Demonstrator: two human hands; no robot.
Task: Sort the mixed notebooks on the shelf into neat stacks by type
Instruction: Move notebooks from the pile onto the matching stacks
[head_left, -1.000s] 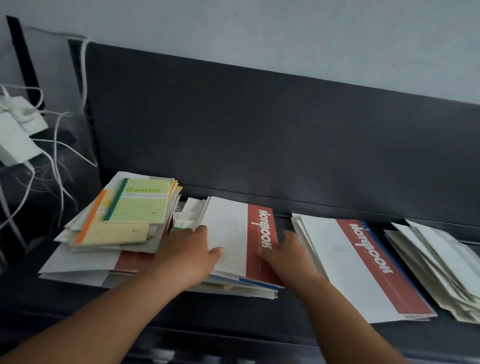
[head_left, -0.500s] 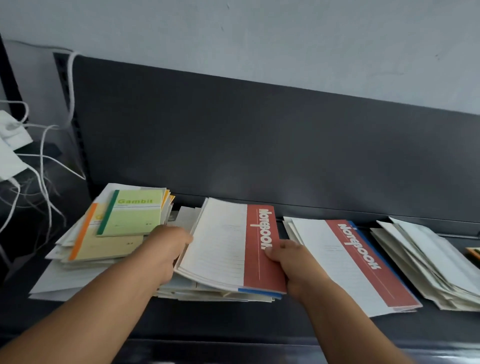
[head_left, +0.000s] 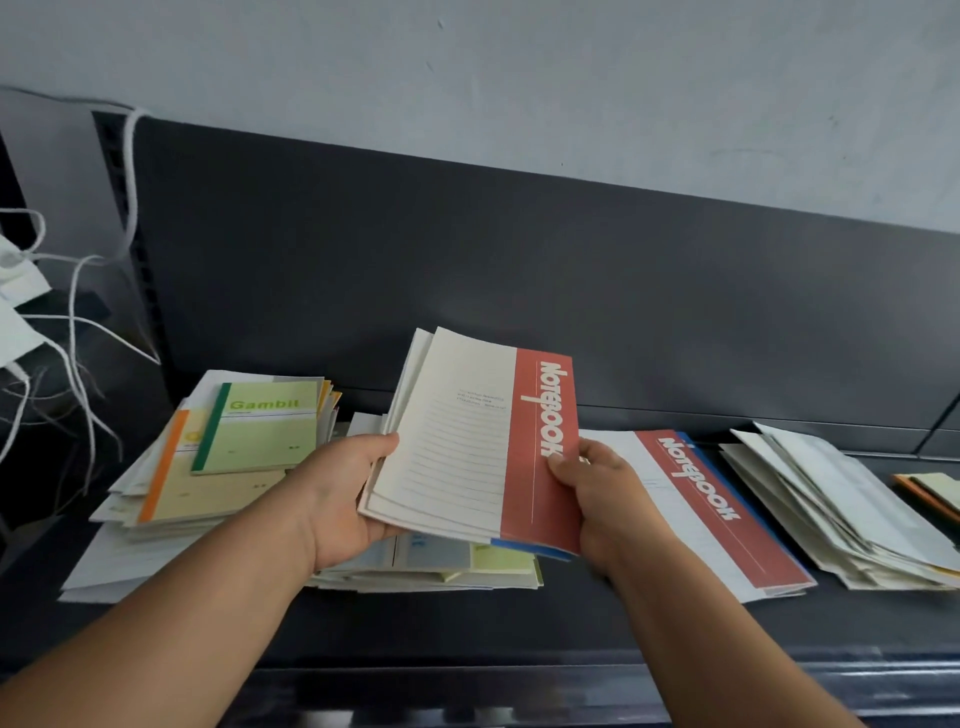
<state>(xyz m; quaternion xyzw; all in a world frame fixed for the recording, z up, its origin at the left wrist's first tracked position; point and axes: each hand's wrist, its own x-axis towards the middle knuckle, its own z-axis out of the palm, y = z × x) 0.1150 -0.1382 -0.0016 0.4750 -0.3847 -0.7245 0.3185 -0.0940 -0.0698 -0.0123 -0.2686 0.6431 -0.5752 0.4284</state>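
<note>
A bundle of cream-and-red "Notebook" notebooks (head_left: 483, 441) is lifted clear of the shelf, tilted up at the far end. My left hand (head_left: 337, 499) grips its left edge and my right hand (head_left: 608, 499) grips its red right edge. Under it lies a mixed pile of pale blue and yellow notebooks (head_left: 441, 564). To the right rests a stack of the same red "Notebook" type (head_left: 696, 509). At the left sits a stack topped by a green "Gambit" notebook (head_left: 260, 431) over an orange-spined one (head_left: 171, 478).
A slanted pile of white notebooks (head_left: 841, 509) lies at the right, with an orange-edged notebook (head_left: 930, 491) beyond it. The dark shelf (head_left: 467, 623) has a tall back panel (head_left: 467, 270). White cords (head_left: 78, 322) hang at the left.
Both hands took hold of the red notebook bundle at its two sides and raised it off the middle pile, uncovering the blue and yellow notebooks underneath.
</note>
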